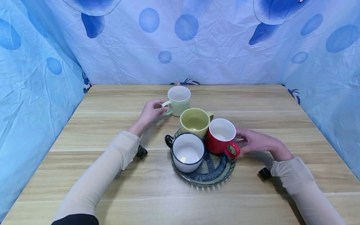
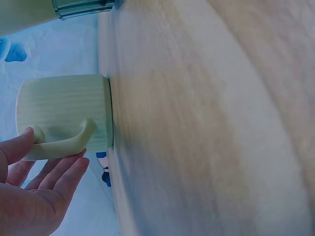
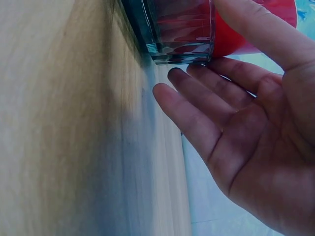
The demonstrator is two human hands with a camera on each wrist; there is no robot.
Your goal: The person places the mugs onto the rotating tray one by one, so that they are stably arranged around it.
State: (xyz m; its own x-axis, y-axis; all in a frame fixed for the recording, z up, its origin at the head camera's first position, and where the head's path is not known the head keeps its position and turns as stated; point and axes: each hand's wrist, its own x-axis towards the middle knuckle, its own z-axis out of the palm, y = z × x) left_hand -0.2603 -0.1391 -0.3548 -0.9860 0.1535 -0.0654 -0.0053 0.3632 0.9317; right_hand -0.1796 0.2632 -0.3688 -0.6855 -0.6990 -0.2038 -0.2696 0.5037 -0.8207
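Observation:
My left hand pinches the handle of a pale green mug, thumb on one side and fingers on the other in the left wrist view. That mug stands upright on the table, beyond a round glass dish. On the dish are a yellow-green mug, a red mug with a white inside, and a white mug with black rim and handle. At the dish's right side, my right hand has loosely extended fingers beside the red mug. In the right wrist view its fingertips reach the glass wall.
The wooden table reaches back to a blue patterned curtain, which also hangs along both sides. A black wrist camera sits under the left cuff, another camera under the right one.

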